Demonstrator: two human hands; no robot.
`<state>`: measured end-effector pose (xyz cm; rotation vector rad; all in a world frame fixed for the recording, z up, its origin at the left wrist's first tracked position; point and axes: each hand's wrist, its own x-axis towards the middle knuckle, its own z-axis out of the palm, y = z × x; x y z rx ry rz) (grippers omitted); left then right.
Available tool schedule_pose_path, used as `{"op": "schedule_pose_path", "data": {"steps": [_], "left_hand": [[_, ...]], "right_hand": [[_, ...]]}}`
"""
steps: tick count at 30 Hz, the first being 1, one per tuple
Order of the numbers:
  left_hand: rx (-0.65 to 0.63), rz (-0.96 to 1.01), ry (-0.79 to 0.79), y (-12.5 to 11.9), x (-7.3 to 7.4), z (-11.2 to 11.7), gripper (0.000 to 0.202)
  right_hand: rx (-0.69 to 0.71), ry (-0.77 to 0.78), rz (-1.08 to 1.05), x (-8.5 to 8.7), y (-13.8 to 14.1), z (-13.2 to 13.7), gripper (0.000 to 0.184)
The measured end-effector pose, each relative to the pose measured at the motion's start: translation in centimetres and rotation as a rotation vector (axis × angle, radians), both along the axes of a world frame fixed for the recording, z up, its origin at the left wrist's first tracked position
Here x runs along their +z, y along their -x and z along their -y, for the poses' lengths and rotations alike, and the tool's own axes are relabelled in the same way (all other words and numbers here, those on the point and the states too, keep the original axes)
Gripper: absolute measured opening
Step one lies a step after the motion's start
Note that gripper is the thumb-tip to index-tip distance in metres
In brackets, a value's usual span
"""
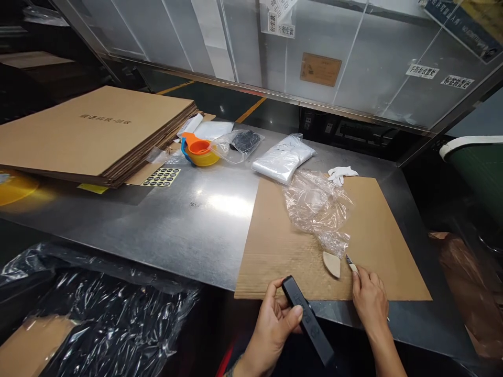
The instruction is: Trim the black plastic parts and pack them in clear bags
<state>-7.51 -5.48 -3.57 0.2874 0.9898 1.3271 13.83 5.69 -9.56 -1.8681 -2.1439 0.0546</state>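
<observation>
My left hand point(273, 324) is closed around a long black plastic bar point(308, 319) with faint raised marks, held tilted in front of the table edge. In my right hand point(370, 298), low over the cardboard sheet point(271, 251), is a slim craft knife point(352, 266) with a pointed dark tip and pale handle. Just left of that tip lies a beige wedge-shaped pad point(331, 265). Crumpled clear plastic film point(318, 201) spreads over the cardboard beyond the pad. My right palm hides most of the knife's handle.
A stack of flat cardboard point(102, 125) covers the table's left. Along the back are an orange-and-yellow tape roll point(201, 152), a bagged black item point(245, 140), white plastic bags point(283, 157) and white finger cots or a glove point(341, 174). Black plastic sheeting point(129, 309) sits lower left.
</observation>
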Motion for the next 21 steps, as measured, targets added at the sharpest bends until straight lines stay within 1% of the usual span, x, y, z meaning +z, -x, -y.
{"op": "schedule_pose_path", "data": {"steps": [2,3,5,6,7,8,10,11,12,13,15,16,18,21], "left_hand": [[0.025,0.071,-0.018,0.0,0.4,0.0,0.062],[0.046,0.1,-0.023,-0.1,0.5,0.0,0.065],[0.099,0.131,-0.019,-0.2,0.6,-0.1,0.068],[0.131,0.133,-0.009,-0.3,0.7,-0.2,0.067],[0.166,0.129,0.01,-0.3,0.7,-0.4,0.065],[0.198,0.127,0.034,-0.4,0.9,-0.6,0.063],[0.244,0.138,0.078,-0.5,1.2,-1.0,0.061],[0.25,0.144,0.094,-0.5,1.3,-1.2,0.058],[0.239,0.141,0.108,-0.5,1.5,-1.4,0.054],[0.213,0.124,0.121,-0.5,1.5,-1.5,0.048],[0.138,0.048,0.132,-0.6,1.6,-1.4,0.039],[0.106,0.0,0.122,-0.6,1.5,-1.3,0.037],[0.082,-0.083,0.059,-0.6,1.4,-0.9,0.037],[0.121,-0.157,-0.077,-0.4,1.1,-0.5,0.033]], "right_hand": [[-0.002,-0.047,-0.001,-0.5,-0.1,-0.2,0.049],[-0.008,-0.072,0.001,-0.4,0.1,-0.1,0.051],[0.007,-0.119,-0.05,0.3,0.6,0.5,0.052],[0.064,-0.104,-0.125,0.9,0.9,1.0,0.051],[0.166,-0.048,-0.237,1.6,1.3,1.7,0.053],[0.304,0.046,-0.376,2.4,1.7,2.3,0.057],[0.574,0.279,-0.631,3.7,2.6,3.6,0.069],[0.64,0.37,-0.704,4.2,3.0,4.0,0.07],[0.637,0.417,-0.752,4.6,3.4,4.3,0.065],[0.577,0.427,-0.789,4.8,3.7,4.3,0.054],[0.392,0.405,-0.867,4.9,4.2,3.9,0.031],[0.314,0.395,-0.915,5.0,4.3,3.5,0.027],[0.239,0.402,-0.996,5.1,4.3,2.6,0.027],[0.253,0.469,-1.058,5.2,4.2,1.4,0.029]]}}
